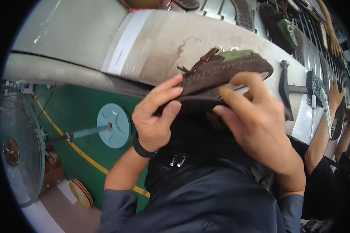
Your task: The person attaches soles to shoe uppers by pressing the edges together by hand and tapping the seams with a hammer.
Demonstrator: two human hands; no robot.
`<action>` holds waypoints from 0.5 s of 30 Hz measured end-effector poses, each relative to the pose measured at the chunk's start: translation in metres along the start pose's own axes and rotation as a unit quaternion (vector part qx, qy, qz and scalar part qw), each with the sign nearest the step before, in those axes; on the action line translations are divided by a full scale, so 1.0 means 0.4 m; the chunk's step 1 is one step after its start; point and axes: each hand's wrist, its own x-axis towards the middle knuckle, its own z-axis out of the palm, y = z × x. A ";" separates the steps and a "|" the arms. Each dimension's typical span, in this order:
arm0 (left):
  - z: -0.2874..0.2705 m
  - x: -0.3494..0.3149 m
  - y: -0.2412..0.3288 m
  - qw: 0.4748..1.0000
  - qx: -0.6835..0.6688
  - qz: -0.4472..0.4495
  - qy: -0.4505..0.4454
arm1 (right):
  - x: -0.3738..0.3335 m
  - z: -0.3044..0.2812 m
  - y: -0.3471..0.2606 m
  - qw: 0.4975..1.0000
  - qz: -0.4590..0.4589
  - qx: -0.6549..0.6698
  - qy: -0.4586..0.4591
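Observation:
A dark brown moccasin-style shoe [225,75] with light stitching and a lace bow lies tilted at the bench's near edge. A green shoe last [239,54] fills its opening. Along the near side runs a dark sole [198,104], with a narrow gap between it and the upper towards the right. My left hand [155,116] is closed round the left end, its fingers on the upper and thumb against the sole. At the right part, my right hand [256,120] grips the sole's edge between bent fingers and thumb; some fingertips are hidden in the gap.
A hammer [285,87] lies on the bench [159,46], right of the shoe. Beyond, a slatted conveyor [225,9] carries soles and shoes. A co-worker's arm [319,136] works at the far right. On the green floor at left stand a fan [21,151] and a round stool [118,134].

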 end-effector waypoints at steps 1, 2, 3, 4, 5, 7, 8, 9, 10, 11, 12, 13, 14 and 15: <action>-0.003 0.011 0.002 1.000 -0.019 -0.012 -0.003 | 0.002 0.003 -0.005 1.000 -0.002 0.004 -0.010; -0.005 0.012 0.002 0.999 -0.030 -0.021 -0.008 | 0.004 0.006 -0.009 1.000 0.007 -0.013 0.008; -0.008 0.008 0.002 0.999 -0.041 -0.029 -0.013 | 0.005 0.008 -0.013 0.999 0.016 -0.031 0.028; -0.010 0.007 -0.001 0.999 -0.041 -0.032 -0.011 | 0.010 0.007 -0.014 0.999 0.021 -0.034 0.016; -0.011 0.006 -0.004 0.998 -0.050 -0.035 -0.006 | 0.011 0.013 -0.014 0.999 0.020 -0.033 0.014; -0.007 0.005 0.001 0.997 -0.060 -0.038 -0.002 | 0.013 0.016 -0.013 1.000 0.013 -0.027 0.004; 0.002 0.006 0.008 0.997 -0.060 -0.048 0.013 | 0.014 0.013 -0.014 0.999 0.013 -0.028 0.004; 0.008 0.009 0.014 0.996 -0.060 -0.058 0.027 | 0.017 0.010 -0.015 0.999 0.019 -0.027 0.003; 0.011 0.011 0.017 0.996 -0.060 -0.057 0.028 | 0.016 0.009 -0.016 0.999 0.025 -0.025 0.001; 0.013 0.013 0.020 0.995 -0.071 -0.061 0.025 | 0.016 0.008 -0.016 0.999 0.024 -0.025 0.001; 0.014 0.017 0.023 0.994 -0.081 -0.063 0.022 | 0.017 0.007 -0.017 0.999 0.018 -0.029 0.003; 0.011 0.023 0.025 0.994 -0.082 -0.064 0.022 | 0.016 0.007 -0.016 0.999 0.014 -0.034 0.003; 0.004 0.032 0.028 0.990 -0.106 -0.094 -0.007 | 0.015 0.007 -0.016 0.999 0.015 -0.034 0.003; 0.000 0.040 0.033 0.983 -0.129 -0.123 -0.036 | 0.012 0.006 -0.015 0.999 0.014 -0.032 0.001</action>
